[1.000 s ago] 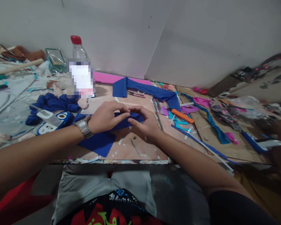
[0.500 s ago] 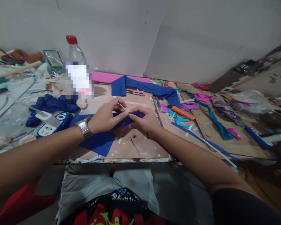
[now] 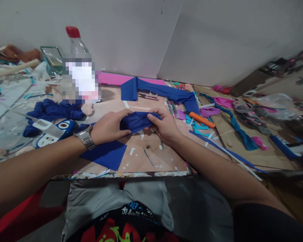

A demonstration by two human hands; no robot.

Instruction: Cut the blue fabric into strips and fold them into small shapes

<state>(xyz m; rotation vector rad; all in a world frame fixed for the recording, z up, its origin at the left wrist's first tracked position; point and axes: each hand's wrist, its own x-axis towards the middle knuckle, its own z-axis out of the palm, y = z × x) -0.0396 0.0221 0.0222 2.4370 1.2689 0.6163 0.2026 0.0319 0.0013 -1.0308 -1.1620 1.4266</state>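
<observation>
A folded strip of blue fabric [image 3: 137,121] stretches between my two hands just above the table. My left hand [image 3: 109,127], with a metal watch at the wrist, grips its left end, thumb in front and fingers behind. At the other end my right hand [image 3: 164,125] pinches the fabric, the thumb lying on its face and the fingers partly hidden behind. Below my left hand a flat piece of blue fabric [image 3: 107,154] lies on the wooden board; whether it joins the held strip I cannot tell.
Another blue fabric strip [image 3: 166,90] lies at the back beside small scissors-like tools. An orange cutter [image 3: 202,120] rests to the right. A blue-and-white glue gun [image 3: 57,132], bunched blue fabric [image 3: 54,110] and a red-capped bottle [image 3: 78,45] are at left. Cardboard [image 3: 224,143] sits at right.
My hands, close together with fingertips meeting before, have moved apart. The blue fabric between them is now spread wider and shows more of its face. The view has shifted slightly.
</observation>
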